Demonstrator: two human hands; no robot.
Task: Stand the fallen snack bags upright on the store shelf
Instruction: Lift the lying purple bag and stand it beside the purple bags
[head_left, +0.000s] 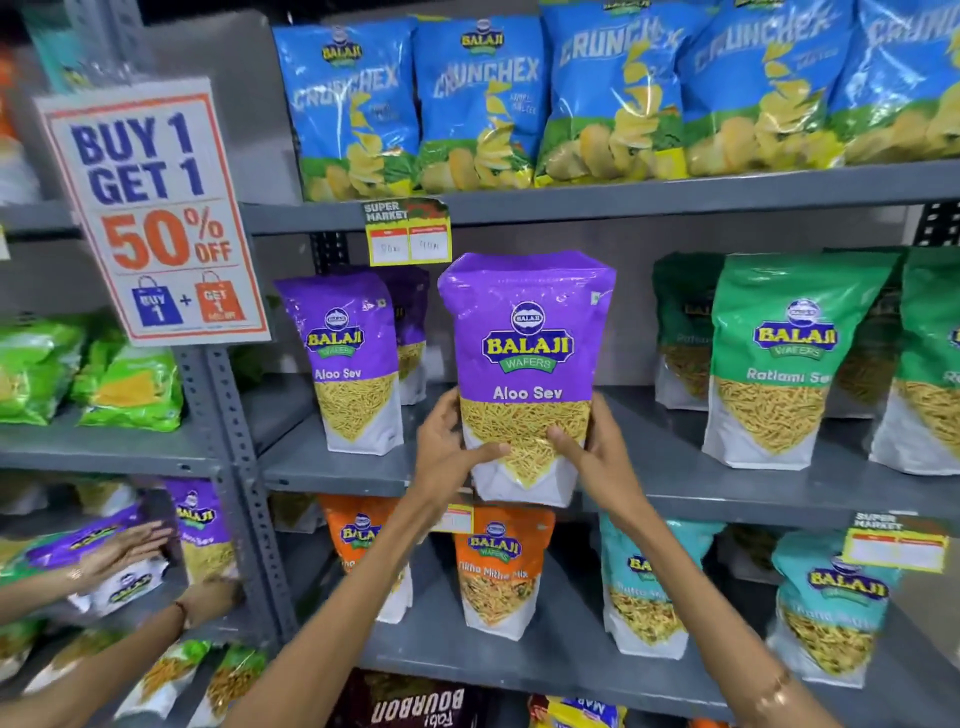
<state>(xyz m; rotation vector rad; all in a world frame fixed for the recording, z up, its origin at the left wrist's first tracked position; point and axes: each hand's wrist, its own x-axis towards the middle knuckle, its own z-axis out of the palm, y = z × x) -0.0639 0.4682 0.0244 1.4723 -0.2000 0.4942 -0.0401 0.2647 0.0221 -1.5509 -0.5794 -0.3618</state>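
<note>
Your left hand (451, 451) and right hand (589, 448) both grip the purple Aloo Sev bag (524, 374), upright, at the middle shelf (727, 488) front edge, right of another Aloo Sev bag (353, 364).

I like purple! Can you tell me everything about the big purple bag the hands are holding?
The purple Aloo Sev bag is a glossy plastic pouch: purple on top with the Balaji Wafers logo, thin yellow sev pictured below, white at the bottom. It is upright, facing forward, held in front of the grey shelf. The left hand and right hand grip its lower sides.
</note>
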